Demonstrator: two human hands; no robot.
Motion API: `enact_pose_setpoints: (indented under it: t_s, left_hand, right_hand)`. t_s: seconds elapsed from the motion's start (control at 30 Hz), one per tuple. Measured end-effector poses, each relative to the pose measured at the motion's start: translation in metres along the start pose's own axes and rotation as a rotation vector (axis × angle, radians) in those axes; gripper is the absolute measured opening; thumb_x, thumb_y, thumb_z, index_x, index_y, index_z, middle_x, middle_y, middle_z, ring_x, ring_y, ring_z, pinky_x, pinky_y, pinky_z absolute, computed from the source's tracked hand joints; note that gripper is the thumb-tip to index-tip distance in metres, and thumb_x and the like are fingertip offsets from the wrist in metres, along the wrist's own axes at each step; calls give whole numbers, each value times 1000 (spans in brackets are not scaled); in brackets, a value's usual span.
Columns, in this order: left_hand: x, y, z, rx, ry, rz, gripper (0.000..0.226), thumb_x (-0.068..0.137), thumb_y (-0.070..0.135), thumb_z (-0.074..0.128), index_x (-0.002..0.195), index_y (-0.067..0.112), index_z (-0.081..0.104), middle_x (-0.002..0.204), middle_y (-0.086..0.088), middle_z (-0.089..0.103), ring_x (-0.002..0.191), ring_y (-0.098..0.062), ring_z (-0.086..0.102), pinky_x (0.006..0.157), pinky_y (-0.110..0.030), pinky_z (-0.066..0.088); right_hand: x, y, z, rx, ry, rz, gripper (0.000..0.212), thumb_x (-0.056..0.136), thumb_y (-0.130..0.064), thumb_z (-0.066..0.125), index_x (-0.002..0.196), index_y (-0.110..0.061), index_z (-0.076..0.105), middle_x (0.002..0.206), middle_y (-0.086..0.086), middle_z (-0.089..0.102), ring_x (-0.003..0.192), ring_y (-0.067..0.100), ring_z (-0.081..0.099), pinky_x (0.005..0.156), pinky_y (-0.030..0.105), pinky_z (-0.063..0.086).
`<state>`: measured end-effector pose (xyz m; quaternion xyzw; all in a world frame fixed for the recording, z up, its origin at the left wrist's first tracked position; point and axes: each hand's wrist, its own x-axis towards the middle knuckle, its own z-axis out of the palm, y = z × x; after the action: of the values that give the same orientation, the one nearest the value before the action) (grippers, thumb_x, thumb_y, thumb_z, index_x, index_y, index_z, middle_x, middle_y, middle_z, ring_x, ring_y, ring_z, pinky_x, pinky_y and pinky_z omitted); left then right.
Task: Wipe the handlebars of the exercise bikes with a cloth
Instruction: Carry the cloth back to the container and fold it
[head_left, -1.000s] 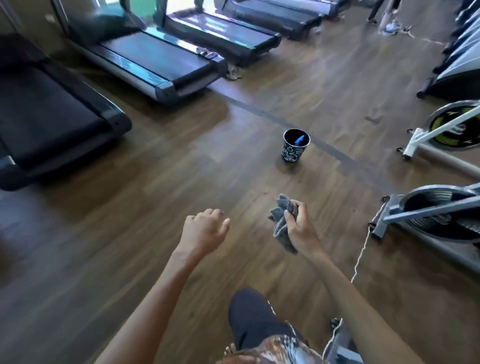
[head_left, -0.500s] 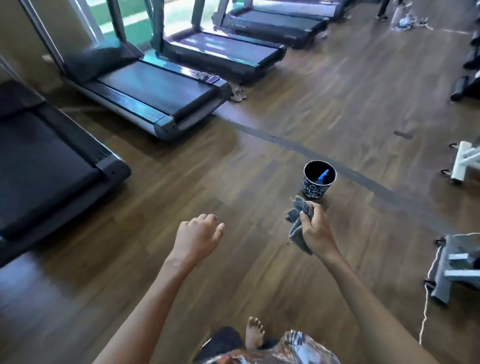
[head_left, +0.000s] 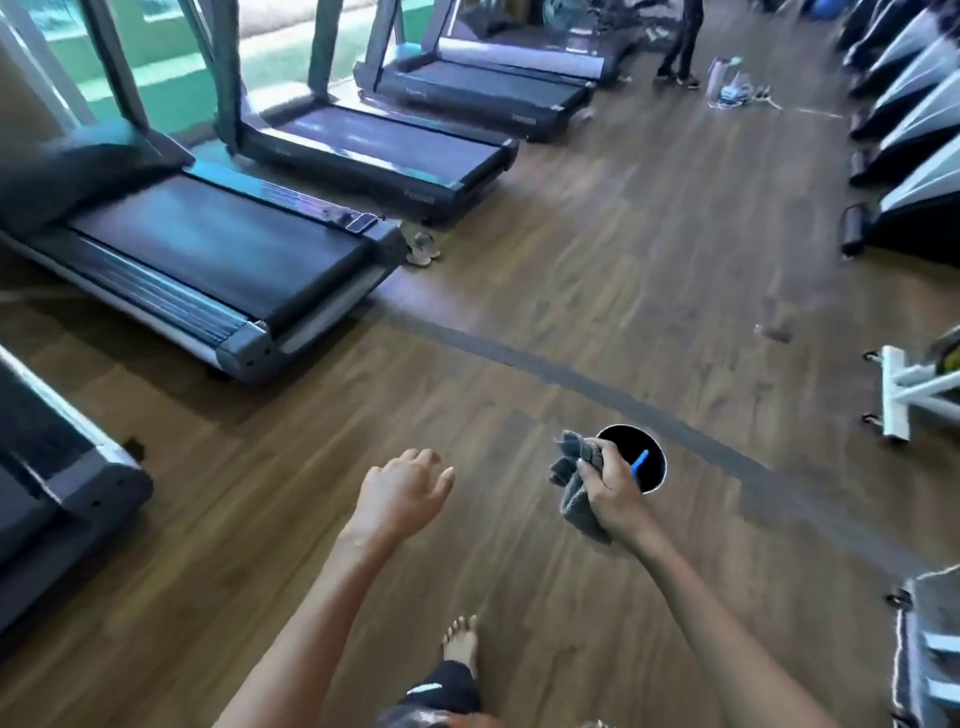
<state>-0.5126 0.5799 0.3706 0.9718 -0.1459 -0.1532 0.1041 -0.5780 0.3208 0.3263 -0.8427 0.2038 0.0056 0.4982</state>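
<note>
My right hand (head_left: 610, 496) grips a bunched grey cloth (head_left: 574, 480) just above a black bucket (head_left: 652, 460) that stands on the wooden floor with a blue item inside. My left hand (head_left: 402, 491) hovers over the floor to the left, fingers loosely extended, holding nothing. At the right edge a white bike base (head_left: 906, 392) and a grey bike base (head_left: 930, 649) show only their feet. No handlebars are in view.
Treadmills (head_left: 208, 260) line the left and far side, with sandals (head_left: 423, 248) between two of them. More machines (head_left: 914, 130) stand at the far right. A person's legs (head_left: 680, 47) and a bag are far back. My bare foot (head_left: 460, 642) steps on the floor.
The view has swung left and forward, so the bucket now sits right under my right hand and the bikes slid to the right edge. My left hand's fingers have loosened from a fist.
</note>
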Motion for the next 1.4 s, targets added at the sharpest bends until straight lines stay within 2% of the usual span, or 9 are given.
enact_pose_setpoints:
  t_s: [0.07, 0.2, 0.33, 0.47, 0.63, 0.97, 1.1, 1.2, 1.4]
  left_hand:
    - [58, 12, -14, 34, -28, 60, 44, 99, 51, 34, 128, 23, 53, 130, 2, 58, 118, -19, 56, 98, -35, 41]
    - [163, 53, -35, 82, -114, 222, 46, 99, 50, 35, 130, 20, 52, 131, -1, 58, 120, -22, 55, 98, -35, 39]
    - [266, 112, -40, 148, -166, 434, 44, 99, 47, 36, 130, 19, 53, 132, -2, 59, 118, -25, 56, 97, -36, 40]
    - [356, 174, -36, 207, -208, 588, 42, 100, 46, 34, 128, 21, 53, 132, 0, 58, 118, -24, 57, 97, -35, 38]
    - [449, 231, -48, 325, -251, 759, 46, 100, 48, 34, 131, 22, 53, 134, 3, 58, 118, -20, 57, 99, -37, 39]
    - [578, 376, -45, 424, -484, 1198, 44, 99, 46, 37, 134, 23, 49, 133, 1, 57, 117, -23, 57, 93, -38, 45]
    - [611, 424, -47, 442, -570, 1396, 46, 100, 46, 40, 138, 20, 48, 135, -2, 55, 121, -25, 55, 97, -37, 44]
    - [634, 447, -39, 373, -737, 1497, 42, 100, 43, 42, 132, 18, 53, 130, -3, 60, 116, -24, 58, 95, -36, 45]
    - [628, 450, -35, 245, -1184, 1470, 31, 101, 30, 47, 119, 8, 60, 112, 1, 62, 105, -13, 57, 75, -13, 36]
  right_hand:
    - [40, 9, -6, 47, 84, 50, 26, 90, -36, 52, 114, -29, 54, 115, 3, 66, 107, 26, 63, 98, 50, 46]
    - [94, -7, -39, 73, 227, 201, 15, 95, -20, 52, 108, -28, 52, 100, 2, 69, 97, 23, 64, 89, 35, 44]
    - [155, 7, -70, 114, 438, 282, 18, 95, -14, 54, 110, -25, 52, 106, 3, 66, 98, 21, 61, 81, 28, 39]
    - [217, 29, -93, 213, 556, 351, 22, 96, -10, 53, 117, -15, 54, 115, 9, 65, 106, 24, 61, 91, 35, 45]
    - [277, 39, -118, 268, 673, 492, 36, 83, -40, 42, 114, -24, 51, 110, 4, 64, 103, 22, 61, 91, 42, 47]
    - [343, 16, -156, 275, 1126, 672, 22, 96, -12, 53, 118, -8, 56, 106, 2, 61, 101, 22, 59, 85, 30, 42]
    - [368, -6, -164, 313, 1342, 774, 40, 86, -33, 47, 115, -8, 58, 103, 3, 63, 98, 22, 60, 87, 32, 44]
    - [385, -15, -158, 276, 1427, 880, 58, 79, -50, 41, 117, -11, 59, 104, 3, 65, 99, 26, 61, 91, 43, 46]
    - [419, -41, -144, 301, 1501, 963, 42, 86, -38, 51, 121, -17, 57, 114, 3, 64, 108, 22, 58, 98, 44, 44]
